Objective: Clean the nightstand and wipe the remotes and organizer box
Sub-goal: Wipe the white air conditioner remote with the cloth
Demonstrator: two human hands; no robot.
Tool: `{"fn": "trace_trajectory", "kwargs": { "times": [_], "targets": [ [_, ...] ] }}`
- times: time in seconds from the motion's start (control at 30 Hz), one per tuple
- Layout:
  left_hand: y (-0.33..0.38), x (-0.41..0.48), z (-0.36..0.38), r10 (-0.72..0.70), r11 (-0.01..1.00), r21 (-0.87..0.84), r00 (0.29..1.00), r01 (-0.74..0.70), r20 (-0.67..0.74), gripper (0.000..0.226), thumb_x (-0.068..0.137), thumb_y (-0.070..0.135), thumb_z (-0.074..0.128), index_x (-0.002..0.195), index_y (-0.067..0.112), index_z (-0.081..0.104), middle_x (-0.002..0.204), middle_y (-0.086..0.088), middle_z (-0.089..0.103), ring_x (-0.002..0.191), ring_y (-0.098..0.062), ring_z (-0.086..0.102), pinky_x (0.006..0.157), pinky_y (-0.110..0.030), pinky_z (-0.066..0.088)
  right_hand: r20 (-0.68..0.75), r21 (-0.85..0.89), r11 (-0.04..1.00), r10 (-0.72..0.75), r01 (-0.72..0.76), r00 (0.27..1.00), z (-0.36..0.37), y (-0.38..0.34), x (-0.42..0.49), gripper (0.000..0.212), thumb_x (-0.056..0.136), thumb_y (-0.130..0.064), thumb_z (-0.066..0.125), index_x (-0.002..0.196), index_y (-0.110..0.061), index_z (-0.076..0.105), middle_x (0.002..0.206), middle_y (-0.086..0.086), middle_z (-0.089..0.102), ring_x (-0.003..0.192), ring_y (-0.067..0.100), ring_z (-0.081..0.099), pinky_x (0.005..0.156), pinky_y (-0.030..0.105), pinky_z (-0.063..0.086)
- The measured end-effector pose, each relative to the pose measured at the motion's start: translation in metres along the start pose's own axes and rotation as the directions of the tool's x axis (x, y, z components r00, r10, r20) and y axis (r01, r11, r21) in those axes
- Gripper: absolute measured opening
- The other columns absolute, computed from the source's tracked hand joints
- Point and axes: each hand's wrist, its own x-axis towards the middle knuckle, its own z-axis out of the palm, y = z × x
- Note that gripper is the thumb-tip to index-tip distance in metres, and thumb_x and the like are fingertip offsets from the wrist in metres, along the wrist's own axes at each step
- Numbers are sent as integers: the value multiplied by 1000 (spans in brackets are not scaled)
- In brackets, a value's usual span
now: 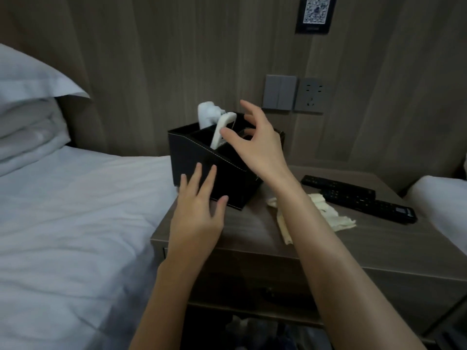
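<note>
Organizer box (197, 160), black with pale stitching along its rims, stands at the back left corner of the nightstand surface (252, 231), close to the bed-side edge. It is divided into several open compartments. A white remote (219, 132) leans upright in one of the middle compartments, and a white tissue (208, 114) pokes up from a compartment behind it.

The left hand (199, 213) lies against the near face of the box, fingers straight and slightly spread, its grip apart and holding nothing. The right hand (260, 145) hovers over the top of the box with fingers splayed and loosely bent, its grip also apart. Its thumb sits right at the white remote, but I cannot tell whether it touches.

A cream cloth (338, 219) lies crumpled on the middle of the surface, partly hidden under the right forearm. Toward the right edge two black remotes lie flat, one (336, 184) farther back and the other (371, 205) just in front of it, the two overlapping.

A bed (75, 210) with white sheets and stacked pillows (30, 117) adjoins the left edge. On the wood-panelled wall behind are a grey switch (279, 92), a socket (312, 94) and a framed QR code plaque (317, 12).
</note>
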Motion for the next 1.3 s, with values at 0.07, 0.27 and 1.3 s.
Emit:
{"fn": "trace_trajectory", "kwargs": {
  "times": [0.07, 0.27, 1.3],
  "targets": [
    [-2, 1, -1, -7, 1000, 1, 1000, 7, 30, 60, 99, 36, 48, 151, 38, 19, 162, 13, 4, 149, -16, -6, 120, -38, 10, 17, 3, 1000, 2, -2, 1000, 9, 6, 3, 68, 86, -32, 70, 145, -28, 36, 144, 3, 46, 129, 17, 46, 107, 34, 40],
    [-5, 3, -1, -11, 1000, -1, 996, 11, 84, 60, 99, 34, 47, 150, 42, 16, 160, 12, 14, 149, -17, -1, 118, -32, 8, 1, 56, 998, -36, 36, 999, 27, 15, 8, 55, 88, -22, 69, 136, -28, 44, 124, -6, 58, 115, 10, 56, 99, 31, 47],
    [85, -14, -13, 170, 849, -462, 960, -256, -221, 38, 96, 28, 53, 134, 32, 54, 127, 24, 55, 121, 6, 51, 104, -25, 44, -138, 459, 885, 159, -79, 978, -114, -24, -55, 43, 87, -14, 71, 125, -25, 56, 105, 10, 71, 97, 17, 70, 72, 33, 60]
  ]
}}
